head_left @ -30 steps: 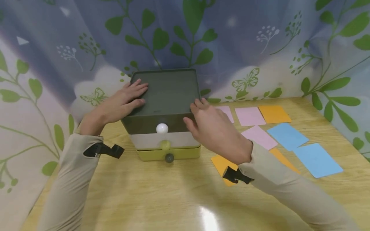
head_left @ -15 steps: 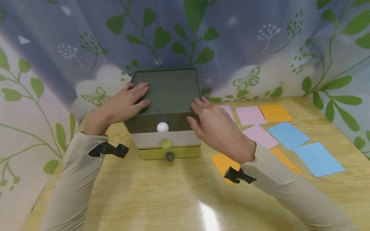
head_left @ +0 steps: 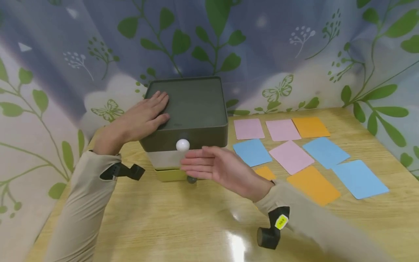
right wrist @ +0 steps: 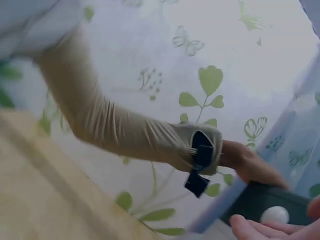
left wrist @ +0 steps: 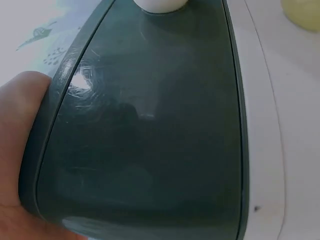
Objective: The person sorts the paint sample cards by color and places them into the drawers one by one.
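Observation:
A small chest of three stacked drawers point(head_left: 193, 102) stands on the table, dark green on top, white in the middle, yellow-green below. My left hand point(head_left: 139, 118) rests flat over its top left edge, fingers extended across the lid. My right hand point(head_left: 226, 169) is in front of the drawers, palm turned up and fingers straight, pointing left. It covers part of the white drawer point(head_left: 163, 159) and hides the yellow knob point(left wrist: 305, 12), which shows in the left wrist view. The white knob point(head_left: 182, 145) is just above those fingers; the dark knob point(head_left: 191, 179) peeks out beneath them.
Pink, blue and orange cards lie to the right of the chest, among them a pink card point(head_left: 248, 129), a blue card point(head_left: 360, 179) and an orange card point(head_left: 314, 185). A leaf-patterned curtain point(head_left: 262, 54) hangs behind and beside the wooden table point(head_left: 163, 225).
My right hand has left the chest's top right edge, moved down and left to the drawer fronts, and turned palm up. The left hand stays where it was.

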`<control>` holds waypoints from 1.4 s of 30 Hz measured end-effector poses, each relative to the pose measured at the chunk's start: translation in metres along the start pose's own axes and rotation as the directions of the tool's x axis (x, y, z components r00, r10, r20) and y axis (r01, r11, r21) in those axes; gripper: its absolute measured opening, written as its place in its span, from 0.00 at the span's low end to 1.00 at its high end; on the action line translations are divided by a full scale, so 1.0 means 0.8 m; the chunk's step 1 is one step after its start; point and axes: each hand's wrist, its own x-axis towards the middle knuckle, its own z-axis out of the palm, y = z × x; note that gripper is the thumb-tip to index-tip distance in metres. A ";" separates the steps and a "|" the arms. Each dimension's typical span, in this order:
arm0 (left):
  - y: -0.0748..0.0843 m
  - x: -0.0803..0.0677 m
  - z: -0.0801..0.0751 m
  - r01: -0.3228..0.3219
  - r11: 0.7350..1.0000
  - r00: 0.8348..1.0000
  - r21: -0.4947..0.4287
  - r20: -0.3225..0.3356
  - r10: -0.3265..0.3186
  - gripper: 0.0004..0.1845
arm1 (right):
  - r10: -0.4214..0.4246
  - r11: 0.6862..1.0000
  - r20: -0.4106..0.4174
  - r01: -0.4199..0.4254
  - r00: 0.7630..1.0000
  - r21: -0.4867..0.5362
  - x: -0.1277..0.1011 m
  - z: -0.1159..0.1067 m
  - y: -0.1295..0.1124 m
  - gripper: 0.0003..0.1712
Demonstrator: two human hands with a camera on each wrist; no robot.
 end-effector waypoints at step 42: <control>0.003 0.000 0.004 0.039 0.999 0.999 0.029 -0.004 -0.039 0.35 | 0.145 0.864 -0.020 -0.117 0.989 0.489 0.048 0.020 0.021 0.29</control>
